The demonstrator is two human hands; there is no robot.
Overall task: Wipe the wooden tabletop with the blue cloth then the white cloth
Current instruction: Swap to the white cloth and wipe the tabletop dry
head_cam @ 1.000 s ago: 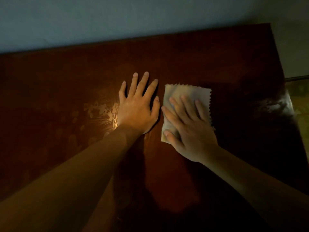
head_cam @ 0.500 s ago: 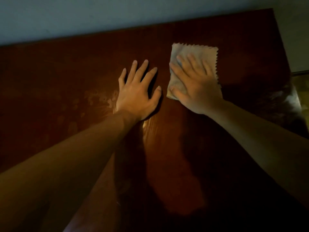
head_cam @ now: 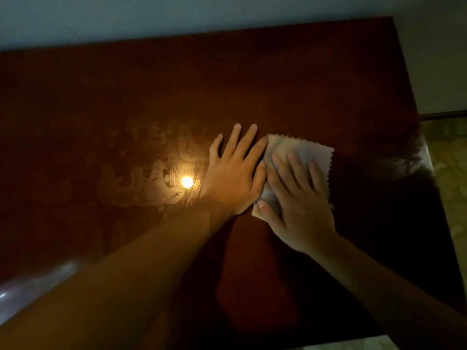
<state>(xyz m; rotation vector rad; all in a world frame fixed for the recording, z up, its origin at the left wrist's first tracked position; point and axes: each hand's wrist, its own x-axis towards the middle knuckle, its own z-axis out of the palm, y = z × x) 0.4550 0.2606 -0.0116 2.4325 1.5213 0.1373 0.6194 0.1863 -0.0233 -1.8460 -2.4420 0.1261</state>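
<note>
Head view shows your right hand [head_cam: 298,198] pressing the white cloth [head_cam: 303,157] flat, fingers straight, mid-worktop [head_cam: 303,72], for wiping contact, while your left hand [head_cam: 232,173], fingers spread, braces beside it.

You are seeing through one camera only, worn on the person's head, so no second view is sharing any of the scene. It is looking forward and steeply down onto the dark wooden counter [head_cam: 278,79], close enough that both forearms are entering from the bottom edge. The wide lens is bending the counter's far edge against the pale wall [head_cam: 177,13]. At the right, a strip of floor [head_cam: 449,168] is showing.
</note>
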